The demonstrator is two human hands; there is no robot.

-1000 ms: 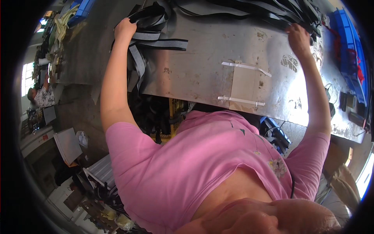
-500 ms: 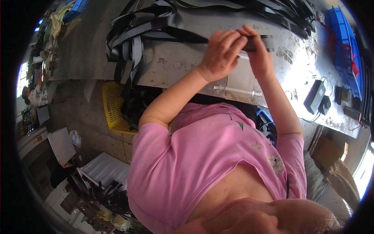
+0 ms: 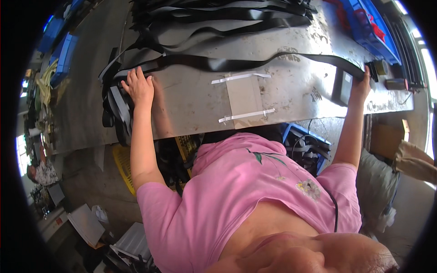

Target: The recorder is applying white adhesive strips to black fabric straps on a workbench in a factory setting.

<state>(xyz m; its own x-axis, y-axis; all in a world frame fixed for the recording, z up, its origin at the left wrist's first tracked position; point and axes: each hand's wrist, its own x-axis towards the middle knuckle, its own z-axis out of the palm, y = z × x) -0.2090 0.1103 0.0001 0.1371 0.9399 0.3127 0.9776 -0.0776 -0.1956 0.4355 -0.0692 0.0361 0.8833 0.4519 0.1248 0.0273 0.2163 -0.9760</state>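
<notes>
A long black strap [image 3: 214,63] runs in a wavy line across the metal table [image 3: 182,98], from the left side to the right. At its right end my right hand [image 3: 363,85] is closed on the strap. My left hand [image 3: 140,88] lies with fingers spread beside the strap's left part, over the edge of a tangled heap of black and grey straps [image 3: 119,102]. Part of that heap hangs over the table's front edge. Further back, several more black straps [image 3: 218,16] lie side by side.
A cardboard piece [image 3: 243,98] is taped down at the table's front. Near my right hand are a dark box [image 3: 341,87] and small rolls [image 3: 380,67]. A blue crate [image 3: 395,53] with red items stands at the far right. Below the table are a yellow basket [image 3: 122,164] and a blue crate [image 3: 287,133].
My hands were close together on the strap; now they are far apart, left hand to the left, right hand to the right. The strap is stretched out between them.
</notes>
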